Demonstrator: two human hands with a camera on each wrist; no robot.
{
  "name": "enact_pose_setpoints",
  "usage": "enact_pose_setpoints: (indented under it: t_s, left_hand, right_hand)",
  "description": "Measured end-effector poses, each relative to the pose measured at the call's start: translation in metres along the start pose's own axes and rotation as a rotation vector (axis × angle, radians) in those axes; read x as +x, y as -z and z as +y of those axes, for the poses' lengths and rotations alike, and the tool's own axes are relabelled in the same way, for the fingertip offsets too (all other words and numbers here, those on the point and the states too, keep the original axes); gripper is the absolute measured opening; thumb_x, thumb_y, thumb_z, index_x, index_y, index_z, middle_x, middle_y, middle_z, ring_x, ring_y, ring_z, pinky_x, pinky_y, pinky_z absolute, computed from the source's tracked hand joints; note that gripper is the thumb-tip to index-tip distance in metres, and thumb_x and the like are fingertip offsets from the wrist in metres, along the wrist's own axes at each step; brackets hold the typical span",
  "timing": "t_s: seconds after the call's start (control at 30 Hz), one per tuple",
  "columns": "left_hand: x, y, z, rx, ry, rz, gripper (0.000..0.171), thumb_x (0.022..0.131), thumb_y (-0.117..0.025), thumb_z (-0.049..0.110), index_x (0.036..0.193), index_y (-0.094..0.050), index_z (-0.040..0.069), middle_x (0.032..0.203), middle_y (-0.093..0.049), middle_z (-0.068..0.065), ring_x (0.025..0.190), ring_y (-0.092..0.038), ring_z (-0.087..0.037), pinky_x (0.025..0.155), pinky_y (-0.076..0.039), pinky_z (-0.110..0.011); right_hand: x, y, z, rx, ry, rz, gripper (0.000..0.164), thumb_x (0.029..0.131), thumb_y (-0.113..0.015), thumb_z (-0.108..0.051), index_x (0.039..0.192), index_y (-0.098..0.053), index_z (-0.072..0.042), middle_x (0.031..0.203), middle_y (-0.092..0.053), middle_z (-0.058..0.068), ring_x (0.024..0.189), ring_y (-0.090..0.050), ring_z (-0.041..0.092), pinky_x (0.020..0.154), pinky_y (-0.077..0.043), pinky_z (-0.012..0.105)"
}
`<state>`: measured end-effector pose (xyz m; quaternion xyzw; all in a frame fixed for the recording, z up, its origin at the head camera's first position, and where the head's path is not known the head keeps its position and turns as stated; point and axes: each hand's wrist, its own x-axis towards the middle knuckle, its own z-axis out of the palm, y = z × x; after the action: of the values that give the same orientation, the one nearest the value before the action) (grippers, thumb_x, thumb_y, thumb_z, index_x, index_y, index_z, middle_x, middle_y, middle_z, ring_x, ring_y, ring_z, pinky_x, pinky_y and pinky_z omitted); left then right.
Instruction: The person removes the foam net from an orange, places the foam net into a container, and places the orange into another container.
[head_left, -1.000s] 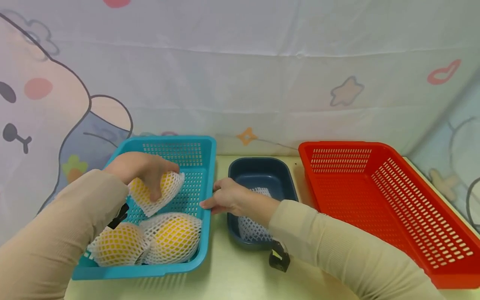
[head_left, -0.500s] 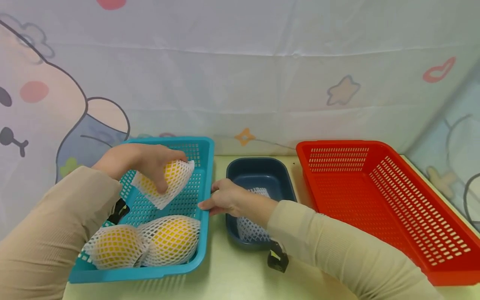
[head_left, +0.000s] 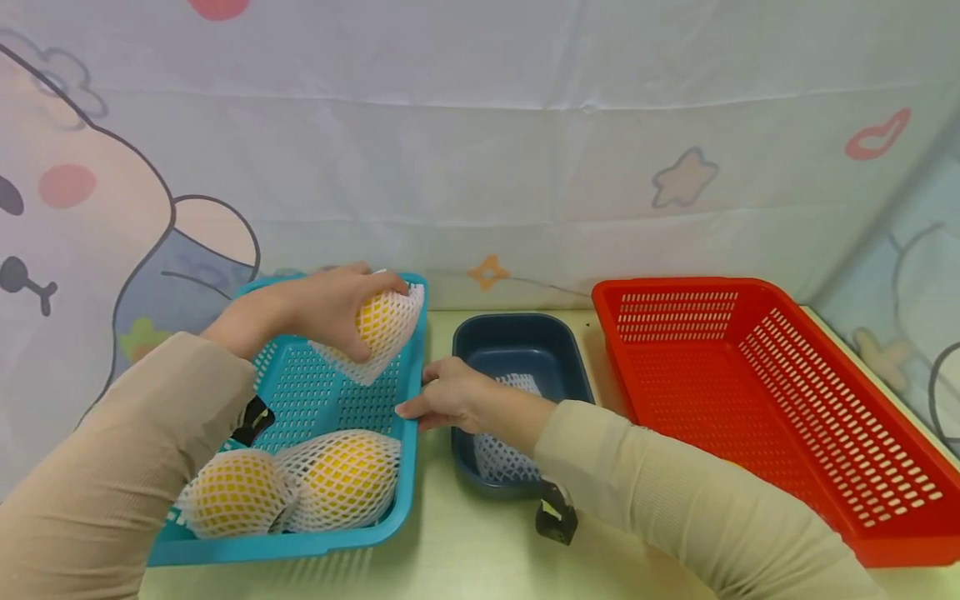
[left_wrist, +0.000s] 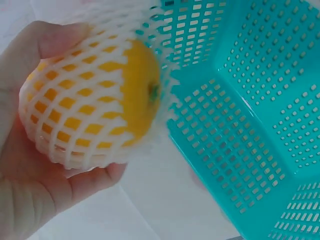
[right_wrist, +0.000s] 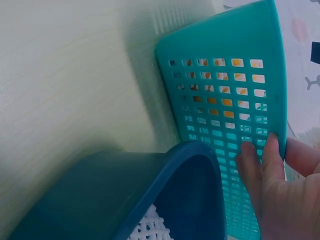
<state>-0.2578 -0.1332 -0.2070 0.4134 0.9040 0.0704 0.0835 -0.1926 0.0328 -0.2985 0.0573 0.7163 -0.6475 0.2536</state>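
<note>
My left hand (head_left: 330,308) grips an orange (left_wrist: 142,95) wrapped in a white foam net, raised over the back of the turquoise basket (head_left: 408,467). One end of the fruit, with its green stem spot, shows bare past the net in the left wrist view. My right hand (head_left: 450,396) pinches the basket's right rim, thumb on one side and fingers against the slotted outer wall (right_wrist: 227,112). Two more netted oranges, a left one (head_left: 236,492) and a right one (head_left: 348,479), lie at the front of the basket.
A dark blue tub (head_left: 525,333) stands right of the turquoise basket, holding white foam netting (head_left: 502,458). Farther right is a large red basket (head_left: 675,367); my right sleeve crosses its front, with a sliver of yellow (head_left: 731,463) at the sleeve's edge. A printed cloth (head_left: 480,150) hangs behind.
My left hand has lifted the netted orange from inside the turquoise basket, up and rightward toward its back right corner. My right hand has stayed on the rim.
</note>
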Motion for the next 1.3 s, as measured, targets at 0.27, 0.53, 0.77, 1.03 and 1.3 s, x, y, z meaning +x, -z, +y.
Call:
enact_pose_setpoints:
  t_s: [0.27, 0.53, 0.77, 1.03, 1.3]
  left_hand:
    - [0.008, -0.005, 0.009, -0.122, -0.022, 0.094, 0.074, 0.07, -0.072, 0.016, 0.137, -0.039, 0.015, 0.121, -0.045, -0.018, 0.088, -0.051, -0.027, 0.065, -0.049, -0.035]
    - [0.021, -0.011, 0.027, -0.242, -0.127, 0.181, 0.081, 0.068, -0.074, 0.021, 0.14, -0.037, 0.014, 0.132, -0.045, -0.009, 0.1, -0.05, -0.023, 0.071, -0.05, -0.036]
    - [0.027, -0.017, 0.043, -0.311, -0.162, 0.221, 0.082, 0.066, -0.076, 0.021, 0.139, -0.038, 0.012, 0.132, -0.045, -0.007, 0.106, -0.045, -0.023, 0.076, -0.049, -0.037]
    - [0.029, -0.022, 0.058, -0.397, -0.151, 0.263, 0.084, 0.064, -0.077, 0.02, 0.138, -0.038, 0.011, 0.129, -0.045, -0.006, 0.105, -0.046, -0.022, 0.076, -0.05, -0.035]
    - [0.026, -0.029, 0.079, -0.58, -0.088, 0.312, 0.082, 0.065, -0.077, 0.013, 0.137, -0.037, 0.011, 0.123, -0.045, -0.006, 0.098, -0.053, -0.022, 0.07, -0.053, -0.032]
  right_hand:
    - [0.0, -0.001, 0.002, -0.001, 0.009, -0.014, 0.038, 0.081, -0.066, 0.008, 0.116, -0.052, 0.011, 0.091, -0.063, 0.014, 0.076, -0.065, 0.023, 0.072, -0.055, 0.032]
    - [-0.006, 0.012, -0.002, 0.057, 0.055, -0.045, 0.048, 0.079, -0.064, 0.012, 0.123, -0.049, -0.002, 0.097, -0.059, 0.012, 0.063, -0.06, 0.017, 0.076, -0.054, 0.037]
    - [-0.013, 0.035, -0.006, 0.084, 0.083, -0.048, 0.045, 0.08, -0.059, 0.016, 0.119, -0.047, -0.003, 0.095, -0.056, 0.008, 0.075, -0.061, 0.023, 0.077, -0.054, 0.038]
    - [-0.027, 0.063, -0.007, 0.021, 0.093, -0.018, 0.051, 0.081, -0.061, 0.012, 0.126, -0.042, -0.001, 0.11, -0.055, 0.015, 0.083, -0.063, 0.025, 0.08, -0.053, 0.038]
    - [-0.051, 0.099, -0.016, -0.049, 0.126, -0.025, 0.06, 0.08, -0.059, 0.013, 0.134, -0.034, 0.005, 0.109, -0.057, 0.018, 0.084, -0.062, 0.022, 0.086, -0.049, 0.041]
